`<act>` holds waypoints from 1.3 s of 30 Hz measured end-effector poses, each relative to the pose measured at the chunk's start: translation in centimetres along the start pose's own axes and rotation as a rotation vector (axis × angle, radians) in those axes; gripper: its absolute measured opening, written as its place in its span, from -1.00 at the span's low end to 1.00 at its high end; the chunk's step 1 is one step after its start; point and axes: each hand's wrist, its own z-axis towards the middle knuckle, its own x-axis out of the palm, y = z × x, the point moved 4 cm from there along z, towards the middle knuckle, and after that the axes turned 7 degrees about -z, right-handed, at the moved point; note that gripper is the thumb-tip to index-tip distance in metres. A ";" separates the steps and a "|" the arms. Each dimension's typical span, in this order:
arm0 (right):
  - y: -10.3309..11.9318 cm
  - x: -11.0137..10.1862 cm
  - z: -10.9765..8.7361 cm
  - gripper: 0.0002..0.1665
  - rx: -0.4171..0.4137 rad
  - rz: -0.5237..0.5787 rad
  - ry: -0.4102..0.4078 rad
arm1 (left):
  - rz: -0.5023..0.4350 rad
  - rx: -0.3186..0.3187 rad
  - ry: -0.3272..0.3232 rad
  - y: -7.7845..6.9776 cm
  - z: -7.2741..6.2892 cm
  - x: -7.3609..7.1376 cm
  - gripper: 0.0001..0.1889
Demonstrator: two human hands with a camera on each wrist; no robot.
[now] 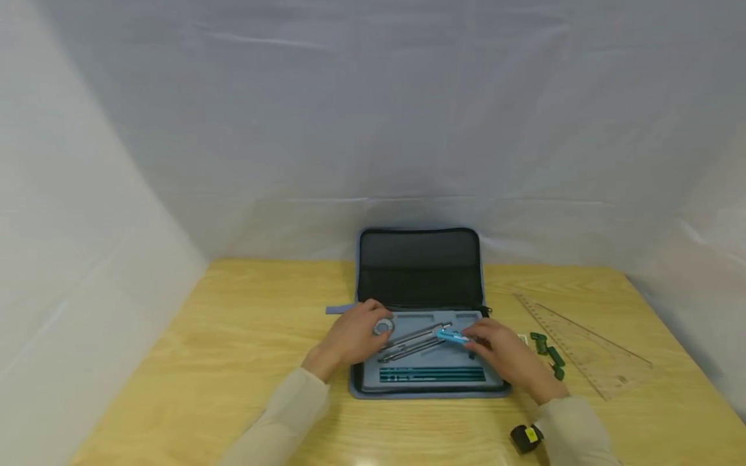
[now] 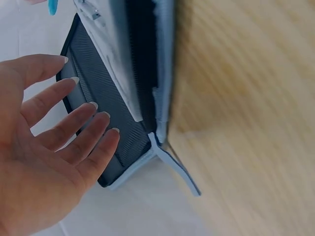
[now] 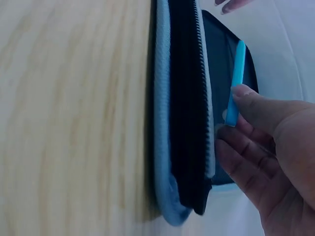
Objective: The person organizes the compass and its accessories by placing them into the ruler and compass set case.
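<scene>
Head-camera clock, centred on the tray, with 12 farthest from the person: an unzipped blue-grey zip case (image 1: 428, 394) lies on a wooden table (image 1: 250, 336), its black lid (image 1: 421, 249) raised at 12.

At 3 o'clock the person's right hand (image 1: 504, 353) reaches in, thumb and fingers pinching a slim light-blue tool (image 1: 453, 336) just above the grey tray (image 1: 454, 357), around 2 o'clock; its exact kind is unclear. At 9 to 10 the left hand (image 1: 354, 331) lies by a round silvery piece (image 1: 383, 326). The left-wrist view shows its fingers apart, gently bent, gripping nothing; whether they touch that piece cannot be told.

In the tray, silver compass-like instruments (image 1: 408, 352) slant from 8 towards 1, and dark-green pencils (image 1: 431, 375) lie side by side at 6. Outside the case are green blocks (image 1: 555, 356) and a clear set square (image 1: 583, 349) at 3, and a small black item with a yellow label (image 1: 524, 439) between 4 and 5.

The step in hand appears to be positioning the blue tool over the tray. Setting it down would call for aligning it with a recess, lowering it past the slanting instruments, then loosening the pinch.
</scene>
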 end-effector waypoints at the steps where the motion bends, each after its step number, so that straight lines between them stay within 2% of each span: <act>1: 0.1 0.1 0.0 -0.77 -0.026 -0.021 0.009 | -0.003 0.002 0.003 0.0 0.0 0.0 -0.72; 5: 0.4 0.2 0.0 -0.76 -0.103 -0.099 0.048 | -0.014 0.015 0.010 -0.1 -0.2 0.3 -0.73; 8: 0.4 0.1 0.0 -0.75 -0.133 -0.114 0.068 | -0.005 0.025 0.005 -0.1 -0.2 0.5 -0.72; 16: 0.3 -0.1 0.1 -0.75 -0.183 -0.065 0.085 | 0.009 0.041 0.023 -0.1 -0.1 1.2 -0.72; 20: 0.1 0.1 0.1 -0.76 -0.175 -0.022 0.096 | 0.017 0.042 0.039 -0.4 -0.1 1.8 -0.72; 25: -0.4 0.3 -0.2 -0.71 -0.125 -0.005 0.095 | 0.047 0.093 0.045 -1.7 0.0 2.4 -0.74; 29: -0.7 0.0 -0.4 -0.75 -0.090 0.021 0.069 | 0.092 0.138 0.083 -3.3 0.5 3.2 -0.75; 36: -0.2 0.3 0.4 -0.86 -0.097 0.008 0.088 | 0.239 0.250 0.186 -5.7 1.3 5.0 -0.79; 39: 0.4 0.5 0.8 -0.87 -0.118 -0.026 0.095 | 0.288 0.283 0.192 -6.2 1.5 5.2 -0.82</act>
